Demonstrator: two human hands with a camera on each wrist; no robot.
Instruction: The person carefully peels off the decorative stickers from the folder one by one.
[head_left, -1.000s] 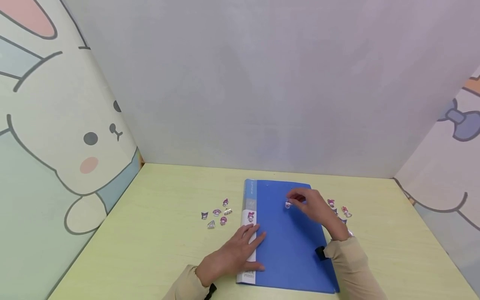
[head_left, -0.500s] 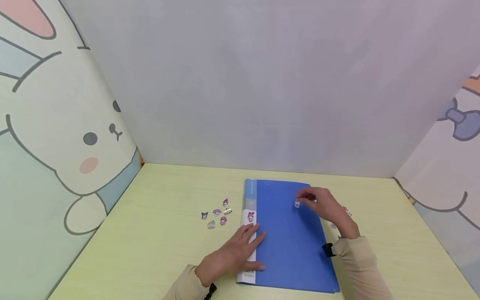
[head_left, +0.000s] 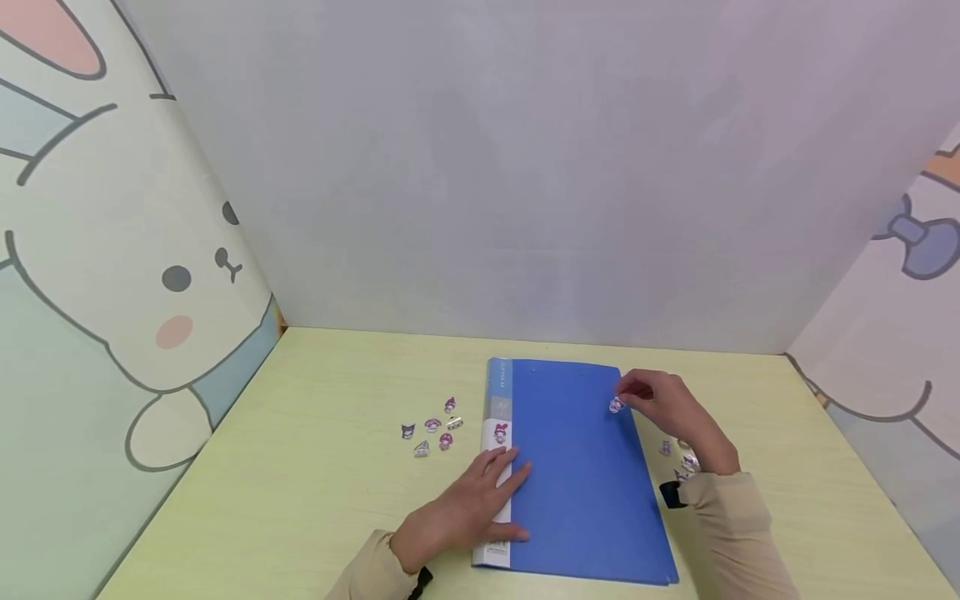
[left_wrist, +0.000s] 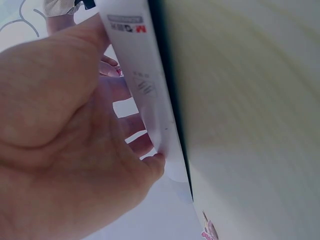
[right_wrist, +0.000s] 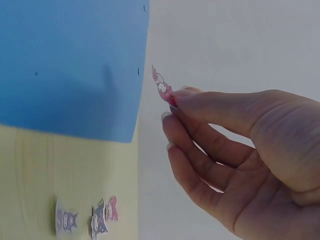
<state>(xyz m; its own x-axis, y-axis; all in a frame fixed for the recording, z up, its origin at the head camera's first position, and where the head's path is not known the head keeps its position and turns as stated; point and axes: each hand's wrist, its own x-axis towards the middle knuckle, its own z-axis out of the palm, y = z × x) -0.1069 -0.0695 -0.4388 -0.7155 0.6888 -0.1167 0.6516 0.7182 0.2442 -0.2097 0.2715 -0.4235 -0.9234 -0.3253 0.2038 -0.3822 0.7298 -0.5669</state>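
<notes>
A blue file folder [head_left: 585, 500] lies closed on the table, its spine on the left. My left hand [head_left: 457, 512] rests across the lower spine, fingers spread and fairly straight; the left wrist view shows them against the white spine label [left_wrist: 142, 75]. Above that hand, a small pink character sticker [head_left: 500, 432] sits on the label. Over the folder's upper right edge, my right hand [head_left: 671, 408] pinches another pink-and-white character sticker [right_wrist: 162, 87] between thumb and forefinger. In the right wrist view it is held in the air, apart from the folder.
Several loose character stickers [head_left: 432, 425] lie on the table [head_left: 315, 467] left of the folder. More stickers [head_left: 688, 460] lie to its right, partly hidden by my right forearm. A pale wall [head_left: 480, 183] stands behind the table.
My right hand has moved to the right with the pinched sticker, from over the folder's upper middle to its right edge. My left hand has stayed in place.
</notes>
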